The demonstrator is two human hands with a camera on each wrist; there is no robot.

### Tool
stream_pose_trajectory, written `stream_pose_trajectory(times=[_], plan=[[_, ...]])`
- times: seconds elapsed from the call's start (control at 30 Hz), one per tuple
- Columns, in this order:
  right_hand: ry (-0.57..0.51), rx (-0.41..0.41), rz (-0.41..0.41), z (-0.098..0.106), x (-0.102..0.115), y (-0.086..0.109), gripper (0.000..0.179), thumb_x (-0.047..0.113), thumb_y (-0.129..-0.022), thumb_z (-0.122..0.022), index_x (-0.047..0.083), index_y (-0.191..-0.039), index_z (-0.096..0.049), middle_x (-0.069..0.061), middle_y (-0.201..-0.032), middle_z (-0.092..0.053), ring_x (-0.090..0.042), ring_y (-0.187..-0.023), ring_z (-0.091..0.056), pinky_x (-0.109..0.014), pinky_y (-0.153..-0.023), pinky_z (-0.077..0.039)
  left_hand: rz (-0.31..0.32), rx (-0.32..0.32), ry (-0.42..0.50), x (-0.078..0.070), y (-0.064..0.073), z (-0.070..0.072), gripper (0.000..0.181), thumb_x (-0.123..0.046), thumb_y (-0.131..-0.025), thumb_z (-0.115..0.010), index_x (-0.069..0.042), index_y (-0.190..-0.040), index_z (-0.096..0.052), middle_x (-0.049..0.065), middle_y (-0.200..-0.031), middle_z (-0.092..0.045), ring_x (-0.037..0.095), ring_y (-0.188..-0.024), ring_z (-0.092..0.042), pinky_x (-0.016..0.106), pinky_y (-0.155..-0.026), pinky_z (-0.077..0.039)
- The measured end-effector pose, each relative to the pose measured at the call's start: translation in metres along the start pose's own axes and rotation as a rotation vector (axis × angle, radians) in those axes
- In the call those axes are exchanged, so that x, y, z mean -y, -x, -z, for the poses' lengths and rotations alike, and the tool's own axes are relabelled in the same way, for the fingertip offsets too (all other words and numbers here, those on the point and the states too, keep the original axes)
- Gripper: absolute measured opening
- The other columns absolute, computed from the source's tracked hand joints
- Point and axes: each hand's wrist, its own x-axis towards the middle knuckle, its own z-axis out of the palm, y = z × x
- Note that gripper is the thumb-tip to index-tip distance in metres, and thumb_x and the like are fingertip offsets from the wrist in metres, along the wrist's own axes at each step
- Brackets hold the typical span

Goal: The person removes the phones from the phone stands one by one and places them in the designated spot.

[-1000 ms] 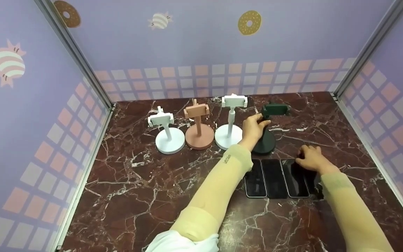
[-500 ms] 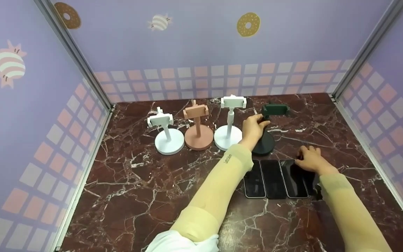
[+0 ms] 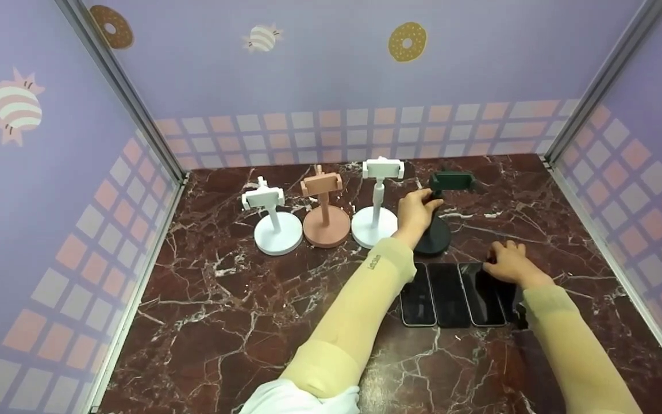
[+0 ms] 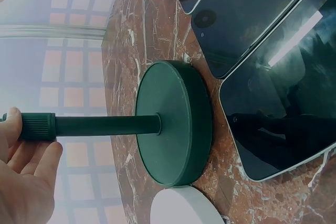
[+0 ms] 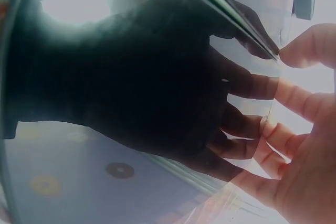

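Note:
My left hand (image 3: 414, 214) grips the pole of a dark green phone stand (image 3: 451, 180), just below its holder. In the left wrist view the fingers and thumb close round the ribbed collar (image 4: 38, 126), and the round base stands flat on the table. Several black phones lie side by side in front of the stand. At the far end of the rightmost phone (image 3: 512, 299) is my right hand (image 3: 513, 263), its fingers bent over that end. The right wrist view has thumb and fingertips at the edges of the glossy phone (image 5: 105, 77), which mirrors the hand. My right forearm partly covers this phone.
Left of the green stand are a tall white stand (image 3: 374, 227), a brown-orange stand (image 3: 327, 227) and a shorter white stand (image 3: 278, 233) in a row. Three more phones, including the leftmost phone (image 3: 418, 299), lie under my left forearm's right side. Patterned walls (image 3: 319, 69) enclose the marbled table (image 3: 239, 322).

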Motion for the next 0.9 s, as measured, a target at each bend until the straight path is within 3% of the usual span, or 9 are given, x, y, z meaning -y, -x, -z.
stream_pose_trajectory(times=[0.5, 0.73, 0.9], plan=[[0.044, 0.028, -0.035, 0.002, 0.008, -0.004, 0.031, 0.023, -0.091, -0.061, -0.004, -0.105, -0.056, -0.033, -0.108, -0.048, -0.052, -0.103, -0.04, -0.066, -0.085, -0.042, 0.032, 0.006, 0.015, -0.001, -0.001, 0.002, 0.034, -0.032, -0.092, -0.076, -0.018, -0.124, -0.077, -0.002, -0.119, -0.078, 0.017, -0.115, -0.072, 0.027, -0.1, -0.056], [0.064, 0.038, -0.096, 0.004, 0.017, -0.009, 0.038, 0.033, -0.096, -0.057, -0.003, -0.111, -0.054, -0.035, -0.12, -0.051, -0.058, -0.116, -0.042, -0.078, -0.087, -0.041, 0.044, 0.013, 0.01, -0.002, -0.002, 0.002, 0.032, -0.031, -0.093, -0.076, -0.019, -0.123, -0.077, -0.001, -0.118, -0.078, 0.017, -0.114, -0.072, 0.028, -0.099, -0.057], [0.059, 0.008, -0.105, 0.002, 0.022, -0.012, 0.047, 0.04, -0.1, -0.057, -0.003, -0.116, -0.055, -0.035, -0.121, -0.053, -0.057, -0.117, -0.044, -0.076, -0.086, -0.043, 0.04, 0.013, 0.039, -0.001, -0.003, 0.003, 0.033, -0.029, -0.092, -0.078, -0.018, -0.123, -0.077, -0.001, -0.117, -0.079, 0.016, -0.112, -0.073, 0.027, -0.098, -0.057]])
